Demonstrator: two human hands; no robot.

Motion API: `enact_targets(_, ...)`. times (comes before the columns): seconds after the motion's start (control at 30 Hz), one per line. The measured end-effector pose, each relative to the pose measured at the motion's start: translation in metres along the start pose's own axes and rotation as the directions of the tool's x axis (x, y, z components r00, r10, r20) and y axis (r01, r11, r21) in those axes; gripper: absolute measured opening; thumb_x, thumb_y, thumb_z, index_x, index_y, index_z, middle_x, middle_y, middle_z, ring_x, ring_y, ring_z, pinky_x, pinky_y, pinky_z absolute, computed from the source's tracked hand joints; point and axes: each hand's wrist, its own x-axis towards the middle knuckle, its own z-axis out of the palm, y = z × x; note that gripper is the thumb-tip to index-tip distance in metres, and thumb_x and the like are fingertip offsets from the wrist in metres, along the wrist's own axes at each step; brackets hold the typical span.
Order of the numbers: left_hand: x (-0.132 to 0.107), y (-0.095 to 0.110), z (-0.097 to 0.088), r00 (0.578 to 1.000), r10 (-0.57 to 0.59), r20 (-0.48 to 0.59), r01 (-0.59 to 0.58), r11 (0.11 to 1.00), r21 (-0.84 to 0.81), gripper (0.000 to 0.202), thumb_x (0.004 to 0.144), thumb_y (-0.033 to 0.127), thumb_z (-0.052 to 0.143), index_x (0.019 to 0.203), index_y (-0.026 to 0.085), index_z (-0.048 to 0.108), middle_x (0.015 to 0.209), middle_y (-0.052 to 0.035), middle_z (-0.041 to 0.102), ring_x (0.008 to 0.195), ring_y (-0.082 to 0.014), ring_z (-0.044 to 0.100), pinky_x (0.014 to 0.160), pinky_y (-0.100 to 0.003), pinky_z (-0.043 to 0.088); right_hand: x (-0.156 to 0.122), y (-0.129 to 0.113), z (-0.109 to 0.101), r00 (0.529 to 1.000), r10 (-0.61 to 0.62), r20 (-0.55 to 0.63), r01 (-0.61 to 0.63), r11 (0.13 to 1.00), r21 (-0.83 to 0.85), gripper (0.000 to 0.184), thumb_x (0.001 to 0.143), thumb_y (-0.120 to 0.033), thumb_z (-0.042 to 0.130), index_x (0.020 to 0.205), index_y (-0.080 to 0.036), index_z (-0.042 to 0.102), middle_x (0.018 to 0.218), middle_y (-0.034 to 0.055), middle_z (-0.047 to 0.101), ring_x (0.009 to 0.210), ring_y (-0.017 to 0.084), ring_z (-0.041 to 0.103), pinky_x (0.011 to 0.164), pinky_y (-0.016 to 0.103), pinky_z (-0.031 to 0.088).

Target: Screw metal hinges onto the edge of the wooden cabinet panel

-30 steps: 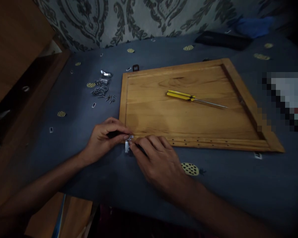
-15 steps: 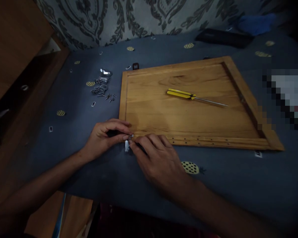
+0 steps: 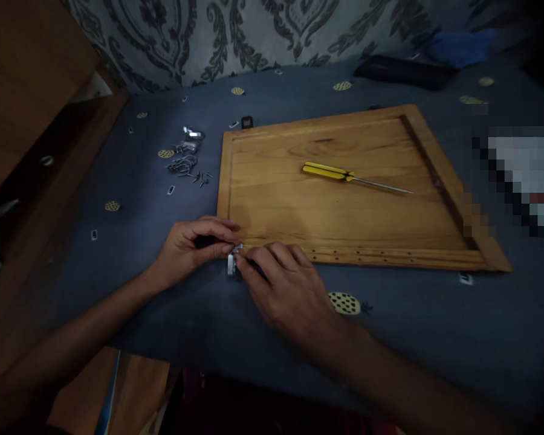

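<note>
A framed wooden panel (image 3: 344,211) lies flat on a blue patterned cloth (image 3: 163,290). At its near left corner both hands meet over a small metal bracket (image 3: 232,261). My left hand (image 3: 188,249) pinches the bracket from the left with its fingers closed. My right hand (image 3: 285,290) pinches it from the right, fingertips pressed against the panel's edge. A row of small holes (image 3: 367,252) runs along the panel's near rail. A yellow-handled screwdriver (image 3: 344,176) rests on the panel, away from both hands.
A heap of metal fittings and screws (image 3: 188,158) lies on the cloth left of the panel. A dark flat case (image 3: 403,71) and blue fabric (image 3: 462,45) sit at the back. Wooden furniture (image 3: 22,90) stands at the left. A patterned wall is behind.
Both hands stay pinched on the bracket at the panel's corner with only slight finger shifts. The view has drifted a little.
</note>
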Motion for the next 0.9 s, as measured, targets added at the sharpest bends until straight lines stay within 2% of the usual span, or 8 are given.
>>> enact_targets(0.2,-0.0014,-0.0015,-0.0001,1.000,-0.017,-0.025,0.017,1.000,0.007,0.010,0.088,0.027,0.093,0.097,0.025,0.089,0.113,-0.0072,0.087,0.124,-0.0266,0.078,0.112,-0.039,0.062,-0.0008,-0.0004,0.0012,1.000,-0.010,0.003,0.010,1.000,-0.015,0.021,0.106,-0.007,0.058,0.114,-0.010,0.077,0.098,0.0081,0.074,0.093,0.025,0.052,0.082,0.039,0.040)
enact_targets(0.43,-0.0014,-0.0012,0.0026,0.999,-0.024,-0.046,0.022,0.999,-0.029,0.013,0.085,0.018,0.091,0.096,0.026,0.090,0.107,-0.0052,0.088,0.123,-0.0252,0.078,0.112,-0.037,0.061,-0.0009,0.0006,-0.0008,1.000,-0.003,-0.001,0.003,1.000,-0.009,0.026,0.108,-0.007,0.053,0.112,-0.010,0.078,0.098,0.0079,0.075,0.092,0.025,0.052,0.082,0.039,0.041)
enact_targets(0.67,-0.0014,-0.0017,0.0037,0.997,-0.033,-0.065,0.031,0.999,-0.037,0.010,0.085,0.026,0.093,0.094,0.025,0.090,0.106,-0.0066,0.088,0.123,-0.0278,0.078,0.114,-0.041,0.061,0.0000,-0.0003,-0.0012,1.000,0.005,-0.008,-0.005,1.000,0.007,0.029,0.109,-0.006,0.050,0.111,-0.009,0.078,0.097,0.0083,0.075,0.092,0.026,0.050,0.081,0.039,0.040)
enact_targets(0.9,-0.0021,-0.0024,0.0038,0.997,-0.018,-0.071,0.015,0.999,-0.044,0.011,0.085,0.022,0.094,0.095,0.025,0.090,0.108,-0.0055,0.088,0.122,-0.0262,0.080,0.113,-0.038,0.061,-0.0003,-0.0007,-0.0015,1.000,0.004,-0.006,-0.004,1.000,0.020,0.029,0.110,-0.006,0.050,0.111,-0.008,0.078,0.097,0.0086,0.075,0.092,0.027,0.051,0.081,0.040,0.040)
